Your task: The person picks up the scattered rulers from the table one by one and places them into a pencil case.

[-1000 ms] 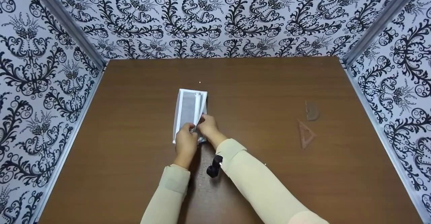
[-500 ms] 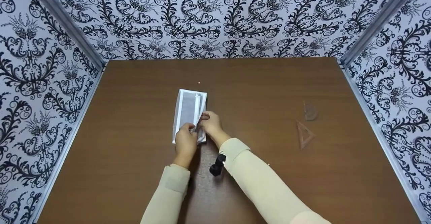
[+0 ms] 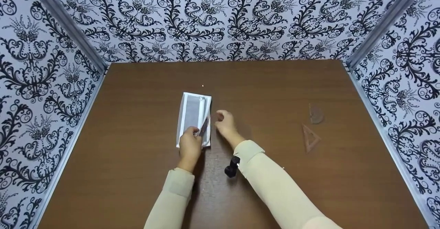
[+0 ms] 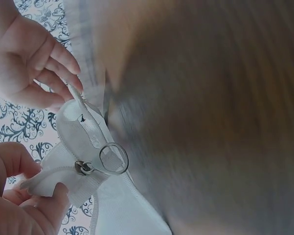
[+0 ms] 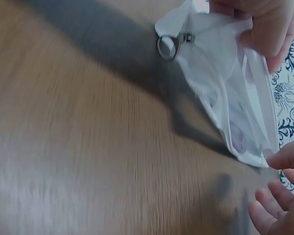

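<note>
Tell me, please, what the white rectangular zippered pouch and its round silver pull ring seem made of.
White zippered pouch: soft matte fabric, perhaps synthetic; it bends where pinched and looks partly sheer. Round pull ring: probably smooth metal, judging by its silvery gleam.

Head camera: positioned above and behind the hands, facing forward and down; widest and farthest, covering the table (image 3: 268,98) and patterned walls (image 3: 220,19). Left wrist camera: close to the pouch (image 3: 193,112), scene turned sideways, walls at left. Right wrist camera: similarly close, walls at right. Both wrist views share the pouch, left hand (image 3: 190,146) and right hand (image 3: 226,125).
</note>
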Available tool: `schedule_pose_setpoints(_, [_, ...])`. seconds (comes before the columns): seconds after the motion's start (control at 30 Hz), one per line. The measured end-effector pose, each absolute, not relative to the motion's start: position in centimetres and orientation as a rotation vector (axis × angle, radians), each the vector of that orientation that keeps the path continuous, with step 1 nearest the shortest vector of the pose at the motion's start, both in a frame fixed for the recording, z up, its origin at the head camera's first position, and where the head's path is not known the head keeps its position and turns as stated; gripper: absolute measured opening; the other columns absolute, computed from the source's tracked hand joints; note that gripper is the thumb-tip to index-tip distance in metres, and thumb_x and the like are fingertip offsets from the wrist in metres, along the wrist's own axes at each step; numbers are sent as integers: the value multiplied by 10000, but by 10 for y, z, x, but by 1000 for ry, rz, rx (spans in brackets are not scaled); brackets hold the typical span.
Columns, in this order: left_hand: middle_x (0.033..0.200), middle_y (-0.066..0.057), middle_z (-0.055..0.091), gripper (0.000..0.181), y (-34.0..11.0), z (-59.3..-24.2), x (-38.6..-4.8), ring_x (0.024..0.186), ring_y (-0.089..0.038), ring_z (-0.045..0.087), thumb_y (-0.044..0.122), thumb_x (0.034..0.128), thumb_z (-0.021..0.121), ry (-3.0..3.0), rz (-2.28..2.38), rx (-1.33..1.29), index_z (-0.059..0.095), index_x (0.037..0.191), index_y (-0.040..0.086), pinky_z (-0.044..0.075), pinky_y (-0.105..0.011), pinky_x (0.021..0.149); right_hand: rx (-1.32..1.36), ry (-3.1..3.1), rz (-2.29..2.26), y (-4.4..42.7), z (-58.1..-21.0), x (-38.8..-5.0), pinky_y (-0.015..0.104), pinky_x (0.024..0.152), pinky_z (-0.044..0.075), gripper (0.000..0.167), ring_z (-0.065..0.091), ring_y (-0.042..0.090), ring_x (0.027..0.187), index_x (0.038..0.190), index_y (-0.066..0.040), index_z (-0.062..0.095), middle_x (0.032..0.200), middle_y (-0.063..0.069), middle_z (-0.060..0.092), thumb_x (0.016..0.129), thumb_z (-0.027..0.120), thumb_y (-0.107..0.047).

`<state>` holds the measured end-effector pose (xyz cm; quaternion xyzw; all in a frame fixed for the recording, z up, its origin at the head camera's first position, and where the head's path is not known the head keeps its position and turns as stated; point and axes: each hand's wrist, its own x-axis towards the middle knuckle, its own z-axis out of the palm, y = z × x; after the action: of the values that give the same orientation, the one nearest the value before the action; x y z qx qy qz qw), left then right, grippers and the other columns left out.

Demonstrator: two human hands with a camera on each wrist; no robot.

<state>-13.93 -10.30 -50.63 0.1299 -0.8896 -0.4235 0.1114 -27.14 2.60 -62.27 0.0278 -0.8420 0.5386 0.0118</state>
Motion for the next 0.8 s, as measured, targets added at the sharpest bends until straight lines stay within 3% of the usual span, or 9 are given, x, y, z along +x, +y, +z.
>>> schedule_pose_setpoints(0.1, [862, -178, 695, 231, -103, -506, -139, 753, -331, 635, -52, 760, 562, -2613, -1247, 376, 659, 968, -27, 506, -460, 709, 80, -2694, 1532, 31, -537, -227, 407, 925, 465, 449, 585, 327, 1025, 1184, 36, 622, 1093, 206, 613, 736, 655, 43])
schedule_pose_setpoints(0.17, [882, -180, 696, 234, -103, -505, -138, 760, -328, 637, -60, 761, 559, -2616, -1242, 366, 656, 972, -30, 508, -459, 712, 92, -2717, 1437, 35, -523, -220, 412, 949, 456, 445, 578, 342, 1061, 1194, 38, 619, 1134, 220, 599, 750, 661, 36])
schedule_pose_setpoints(0.33, [935, -196, 698, 251, -103, -502, -138, 800, -333, 653, -77, 758, 551, -2622, -1230, 335, 654, 985, -45, 517, -455, 735, 133, -2738, 1318, 47, -520, -224, 419, 1034, 401, 474, 508, 373, 1207, 1236, 32, 602, 1283, 229, 538, 767, 676, 31])
schedule_pose_setpoints(0.8, [906, -177, 702, 243, -101, -505, -138, 799, -336, 649, -59, 769, 569, -2636, -1238, 396, 664, 989, -19, 510, -463, 720, 156, -2923, 1000, 83, -506, -232, 465, 1045, 367, 581, 422, 335, 1297, 1361, -62, 523, 1383, 156, 475, 844, 713, -247])
